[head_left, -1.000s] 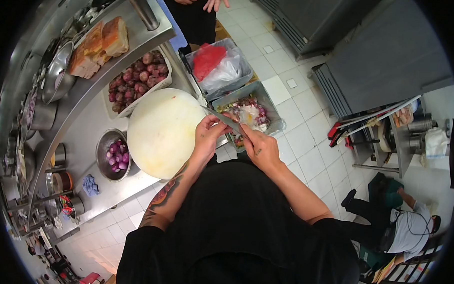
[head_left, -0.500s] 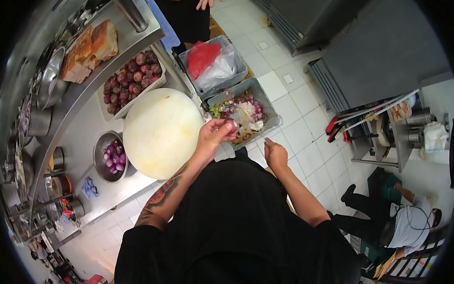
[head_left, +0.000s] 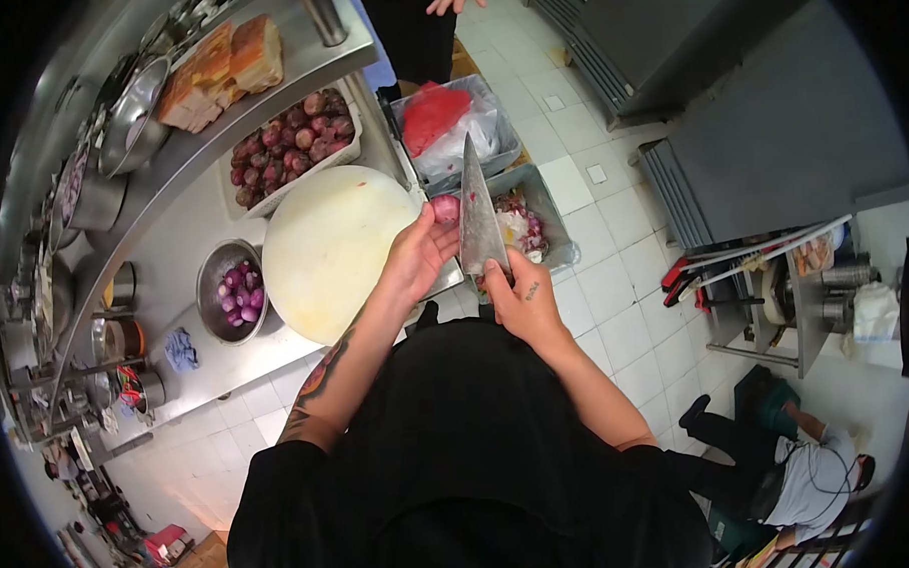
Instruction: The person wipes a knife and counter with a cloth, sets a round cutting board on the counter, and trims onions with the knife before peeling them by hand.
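Note:
A red onion [head_left: 445, 209] rests between the thumb and fingers of my left hand [head_left: 419, 251], beside the edge of the round white cutting board [head_left: 330, 255]. My right hand [head_left: 523, 298] grips a large chef's knife [head_left: 483, 220], its blade pointing up and away from me. The handle is hidden in my fist. Blade and onion are close together; whether they touch I cannot tell. Below and beyond the blade stands a grey bin [head_left: 560, 223] with onion peelings and scraps in it. A metal bowl [head_left: 206, 293] on the counter holds several peeled onions.
A white crate [head_left: 351, 148] of unpeeled red onions sits behind the board. Meat slabs [head_left: 227, 71] lie on the raised shelf. A second bin [head_left: 507, 146] contains plastic bags. One person [head_left: 413, 27] stands ahead; another [head_left: 809, 462] is at the right. A blue cloth [head_left: 181, 349] lies near the bowl.
My right hand has come up and inward, bringing the knife blade into view beside the onion. My left hand has turned palm-up with the onion. The camera view has shifted slightly.

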A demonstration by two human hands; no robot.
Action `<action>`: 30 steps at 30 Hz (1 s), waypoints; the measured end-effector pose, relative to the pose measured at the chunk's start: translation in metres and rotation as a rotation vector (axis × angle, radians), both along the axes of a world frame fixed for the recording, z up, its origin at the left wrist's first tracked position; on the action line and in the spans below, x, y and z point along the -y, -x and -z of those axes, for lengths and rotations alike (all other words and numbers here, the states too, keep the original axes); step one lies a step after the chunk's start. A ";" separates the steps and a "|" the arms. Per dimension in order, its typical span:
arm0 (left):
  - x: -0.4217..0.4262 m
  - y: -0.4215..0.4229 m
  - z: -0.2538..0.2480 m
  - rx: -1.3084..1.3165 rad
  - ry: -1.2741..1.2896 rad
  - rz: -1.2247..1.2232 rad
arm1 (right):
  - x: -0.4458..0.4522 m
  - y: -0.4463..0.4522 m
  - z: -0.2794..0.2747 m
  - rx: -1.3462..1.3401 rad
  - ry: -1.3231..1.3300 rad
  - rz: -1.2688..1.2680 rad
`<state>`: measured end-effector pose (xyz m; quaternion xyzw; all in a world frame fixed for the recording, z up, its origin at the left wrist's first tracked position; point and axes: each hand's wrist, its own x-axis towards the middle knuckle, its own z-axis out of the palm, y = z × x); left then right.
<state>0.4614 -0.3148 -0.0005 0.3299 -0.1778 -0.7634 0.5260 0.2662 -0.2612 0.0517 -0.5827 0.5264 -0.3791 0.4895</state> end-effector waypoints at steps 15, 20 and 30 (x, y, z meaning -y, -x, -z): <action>-0.042 -0.018 0.028 -0.114 0.007 -0.012 | 0.002 -0.020 -0.018 0.173 -0.139 0.000; -0.045 -0.044 0.018 0.022 0.138 0.123 | 0.003 -0.016 -0.020 0.104 -0.129 -0.067; -0.030 -0.103 -0.020 0.527 0.358 0.447 | 0.023 -0.014 -0.032 -0.178 0.002 -0.435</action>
